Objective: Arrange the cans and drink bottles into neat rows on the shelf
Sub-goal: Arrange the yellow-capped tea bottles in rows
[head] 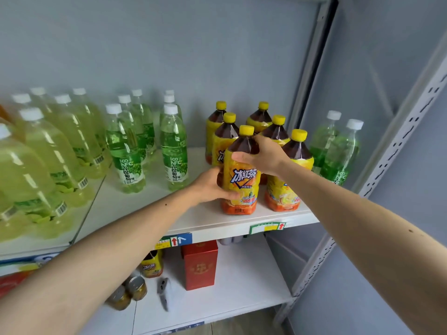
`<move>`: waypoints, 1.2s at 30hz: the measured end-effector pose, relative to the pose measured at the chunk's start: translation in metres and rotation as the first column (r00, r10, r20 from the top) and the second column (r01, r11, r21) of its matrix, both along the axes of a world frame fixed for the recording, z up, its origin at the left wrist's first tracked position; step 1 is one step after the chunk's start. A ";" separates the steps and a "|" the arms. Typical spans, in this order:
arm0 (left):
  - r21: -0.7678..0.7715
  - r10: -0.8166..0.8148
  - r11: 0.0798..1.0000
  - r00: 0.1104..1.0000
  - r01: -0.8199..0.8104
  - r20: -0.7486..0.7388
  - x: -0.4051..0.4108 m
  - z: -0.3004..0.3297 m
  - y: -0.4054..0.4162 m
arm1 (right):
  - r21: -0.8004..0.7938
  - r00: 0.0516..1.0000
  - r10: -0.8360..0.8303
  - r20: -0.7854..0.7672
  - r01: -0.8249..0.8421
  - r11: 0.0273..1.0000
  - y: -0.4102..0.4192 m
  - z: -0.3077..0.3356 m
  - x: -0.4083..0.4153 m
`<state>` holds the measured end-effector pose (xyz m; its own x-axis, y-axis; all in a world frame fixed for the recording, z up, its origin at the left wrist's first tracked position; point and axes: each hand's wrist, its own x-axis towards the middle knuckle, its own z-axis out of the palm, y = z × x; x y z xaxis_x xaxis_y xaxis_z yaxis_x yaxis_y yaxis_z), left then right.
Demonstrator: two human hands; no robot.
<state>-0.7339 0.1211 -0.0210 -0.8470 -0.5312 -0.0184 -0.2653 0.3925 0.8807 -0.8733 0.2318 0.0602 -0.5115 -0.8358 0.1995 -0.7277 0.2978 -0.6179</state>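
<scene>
Both hands on the front tea bottle [240, 170] at frame centre, label reading 冰红茶, left hand [212, 184] gripping its waist, right hand [262, 154] clasping its shoulder, bottle upright on shelf [150, 206], green bottles [173, 146] left marked NFC.

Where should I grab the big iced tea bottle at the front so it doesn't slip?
Probably with two hands from the front: the left hand round the iced tea bottle's wide labelled body, the right hand on its sloping shoulder. It stands upright at the shelf edge, neighbours crowding behind.
</scene>
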 end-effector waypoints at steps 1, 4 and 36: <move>-0.007 -0.001 1.000 1.000 0.001 0.015 0.002 0.003 -0.003 | 0.019 1.000 -0.006 0.029 0.005 1.000 -0.001 0.003 0.000; -0.014 -0.034 0.999 0.998 0.035 0.053 0.007 0.015 -0.005 | 0.052 0.990 -0.024 0.140 0.017 0.998 -0.002 0.012 0.004; -0.767 0.326 0.640 0.886 0.050 0.330 0.003 -0.003 0.032 | -0.260 0.994 -0.053 -0.099 0.026 0.965 0.043 0.002 -0.001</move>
<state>-0.7313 0.1533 -0.0243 -0.7686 -0.6289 0.1171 -0.6215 0.7775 0.0964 -0.8744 0.2749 0.0627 -0.5081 -0.7285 0.4595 -0.7829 0.1683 -0.5989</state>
